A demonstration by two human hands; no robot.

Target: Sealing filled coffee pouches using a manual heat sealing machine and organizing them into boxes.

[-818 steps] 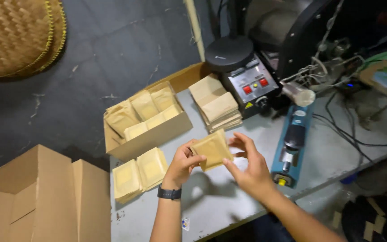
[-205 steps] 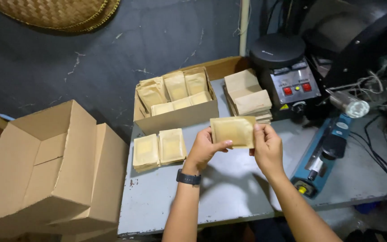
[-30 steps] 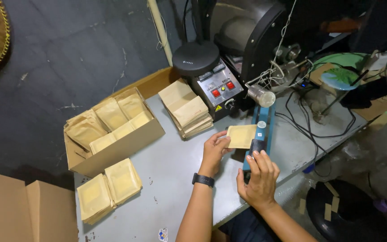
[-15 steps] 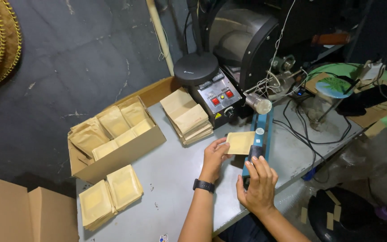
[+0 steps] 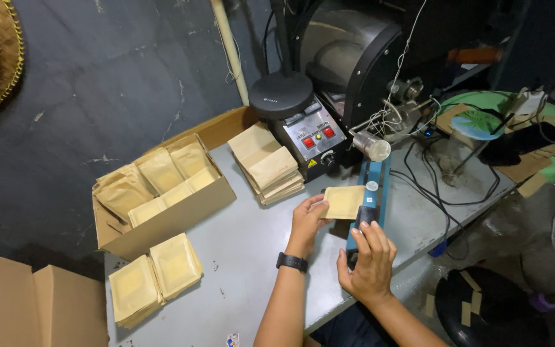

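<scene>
My left hand (image 5: 308,222) holds a flat tan paper pouch (image 5: 343,202) by its left edge, with the pouch's right edge lying in the jaw of a blue heat sealer (image 5: 367,198) on the grey table (image 5: 252,257). My right hand (image 5: 369,262) rests on the sealer's black handle end near the table's front edge, fingers curled over it. A black watch sits on my left wrist.
An open cardboard box (image 5: 162,202) full of tan pouches stands at the left. Two pouch piles (image 5: 154,275) lie in front of it, and another stack (image 5: 266,164) lies beside a black machine with red buttons (image 5: 309,132). Cables and a round green table (image 5: 515,128) are at right.
Half a second and a second ago the pouch was at the sealer the same way; my right hand has settled more firmly over the handle. Earlier, both hands held a pouch above the table.
</scene>
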